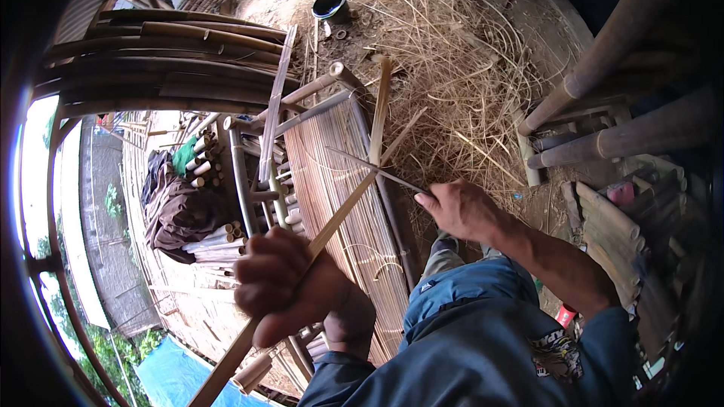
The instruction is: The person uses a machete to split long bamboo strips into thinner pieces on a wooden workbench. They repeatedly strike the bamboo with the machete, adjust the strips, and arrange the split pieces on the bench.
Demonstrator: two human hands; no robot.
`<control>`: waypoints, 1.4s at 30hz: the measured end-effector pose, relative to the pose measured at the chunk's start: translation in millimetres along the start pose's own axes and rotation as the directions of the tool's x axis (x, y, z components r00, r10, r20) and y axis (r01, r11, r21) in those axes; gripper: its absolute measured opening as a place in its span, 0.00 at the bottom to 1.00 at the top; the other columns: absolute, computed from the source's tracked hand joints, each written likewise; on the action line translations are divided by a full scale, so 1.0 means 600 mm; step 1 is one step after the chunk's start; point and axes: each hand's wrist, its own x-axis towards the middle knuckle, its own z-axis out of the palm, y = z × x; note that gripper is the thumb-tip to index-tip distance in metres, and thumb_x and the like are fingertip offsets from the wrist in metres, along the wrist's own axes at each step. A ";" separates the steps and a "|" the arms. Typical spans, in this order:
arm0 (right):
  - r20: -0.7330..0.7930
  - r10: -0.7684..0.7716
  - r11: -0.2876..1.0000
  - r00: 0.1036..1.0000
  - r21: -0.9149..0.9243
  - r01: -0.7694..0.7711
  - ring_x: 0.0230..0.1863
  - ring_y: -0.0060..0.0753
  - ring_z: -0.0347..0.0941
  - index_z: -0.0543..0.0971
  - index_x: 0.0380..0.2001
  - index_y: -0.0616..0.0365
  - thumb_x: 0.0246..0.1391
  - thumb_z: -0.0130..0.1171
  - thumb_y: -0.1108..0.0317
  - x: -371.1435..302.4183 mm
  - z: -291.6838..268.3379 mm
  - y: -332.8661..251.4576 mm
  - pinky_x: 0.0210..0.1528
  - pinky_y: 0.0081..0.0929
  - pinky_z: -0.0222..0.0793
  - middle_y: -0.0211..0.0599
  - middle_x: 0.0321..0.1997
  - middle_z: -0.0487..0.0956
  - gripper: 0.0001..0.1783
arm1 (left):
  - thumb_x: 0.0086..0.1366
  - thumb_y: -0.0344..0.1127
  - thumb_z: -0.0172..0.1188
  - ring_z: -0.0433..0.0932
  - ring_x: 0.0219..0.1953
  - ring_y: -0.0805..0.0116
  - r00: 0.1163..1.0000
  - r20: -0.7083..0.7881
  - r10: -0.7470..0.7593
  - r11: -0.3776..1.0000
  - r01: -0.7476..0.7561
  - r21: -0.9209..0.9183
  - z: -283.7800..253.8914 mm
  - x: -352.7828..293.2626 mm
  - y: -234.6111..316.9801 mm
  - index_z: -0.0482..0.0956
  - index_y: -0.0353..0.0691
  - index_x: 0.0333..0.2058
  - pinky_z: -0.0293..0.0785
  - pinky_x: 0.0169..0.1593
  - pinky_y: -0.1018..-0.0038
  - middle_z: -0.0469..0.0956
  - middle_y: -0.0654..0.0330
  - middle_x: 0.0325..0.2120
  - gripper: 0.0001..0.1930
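Observation:
A long pale bamboo strip (341, 215) runs slantwise from the lower left to the middle. My left hand (292, 286) is closed around it. Held in my right hand (461, 211) is a knife with a narrow dark blade (386, 174), which points left and crosses the strip near its far end. Beyond the blade the strip parts into two pieces: a wider one (382, 102) rising away and a thinner one (407, 133) leaning right. The knife's handle is mostly hidden by my fingers. Under both hands lies a slatted bamboo bench (354, 271).
Tangled bamboo shavings (460, 90) cover the ground ahead on the right. A black bucket (330, 6) stands at the far side. Bamboo poles (173, 68) are stacked at left, above a brown cloth (185, 207). Thick bamboo posts (588, 75) slant in from the right.

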 end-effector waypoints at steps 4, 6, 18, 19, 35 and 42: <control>-0.308 -0.333 0.933 0.891 0.032 0.360 0.22 0.43 0.78 0.76 0.26 0.59 0.60 0.55 0.57 -0.001 0.017 -0.075 0.25 0.39 0.75 0.41 0.24 0.78 0.16 | 0.63 0.70 0.40 0.53 0.18 0.75 0.999 0.000 0.034 0.991 -0.034 -0.128 0.010 -0.007 -0.037 0.58 0.47 0.18 0.47 0.20 0.80 0.56 0.66 0.18 0.31; -0.342 -0.398 0.909 0.851 -0.024 0.416 0.21 0.41 0.77 0.75 0.25 0.59 0.59 0.55 0.58 0.029 0.032 -0.067 0.22 0.37 0.74 0.39 0.23 0.78 0.15 | 0.65 0.68 0.39 0.53 0.18 0.75 0.998 0.037 0.054 0.987 -0.047 -0.152 0.012 0.001 -0.045 0.58 0.47 0.19 0.48 0.20 0.79 0.56 0.67 0.18 0.30; -0.446 -0.398 0.914 0.802 -0.117 0.389 0.20 0.32 0.74 0.73 0.30 0.60 0.58 0.56 0.61 0.122 0.102 -0.025 0.19 0.30 0.72 0.36 0.20 0.73 0.12 | 0.67 0.67 0.36 0.55 0.19 0.74 0.990 0.141 0.024 0.983 0.002 -0.181 -0.017 0.044 -0.069 0.56 0.49 0.15 0.53 0.21 0.79 0.56 0.67 0.17 0.31; -0.385 -0.289 0.953 0.876 -0.205 0.225 0.18 0.33 0.74 0.73 0.27 0.60 0.59 0.55 0.59 0.140 0.108 0.011 0.17 0.30 0.70 0.37 0.19 0.73 0.15 | 0.67 0.67 0.36 0.55 0.19 0.74 0.993 0.121 0.018 0.981 0.006 -0.194 -0.016 0.046 -0.069 0.57 0.48 0.16 0.53 0.22 0.78 0.56 0.67 0.17 0.31; -0.249 0.017 0.996 0.968 -0.083 -0.039 0.11 0.21 0.63 0.74 0.24 0.59 0.67 0.38 0.51 0.133 -0.259 -0.139 0.14 0.28 0.58 0.29 0.10 0.66 0.27 | 0.73 0.56 0.35 0.54 0.14 0.79 0.708 0.695 -0.121 0.770 0.509 -0.384 0.203 0.266 -0.267 0.71 0.42 0.33 0.51 0.18 0.81 0.59 0.70 0.14 0.24; -0.326 -0.068 0.985 0.943 -0.174 0.011 0.15 0.44 0.69 0.74 0.22 0.64 0.64 0.45 0.50 0.125 -0.324 -0.001 0.24 0.41 0.63 0.45 0.11 0.68 0.28 | 0.73 0.55 0.38 0.45 0.10 0.85 0.718 0.656 -0.233 0.663 0.611 -0.433 0.344 0.188 -0.302 0.67 0.45 0.23 0.42 0.12 0.84 0.51 0.75 0.10 0.25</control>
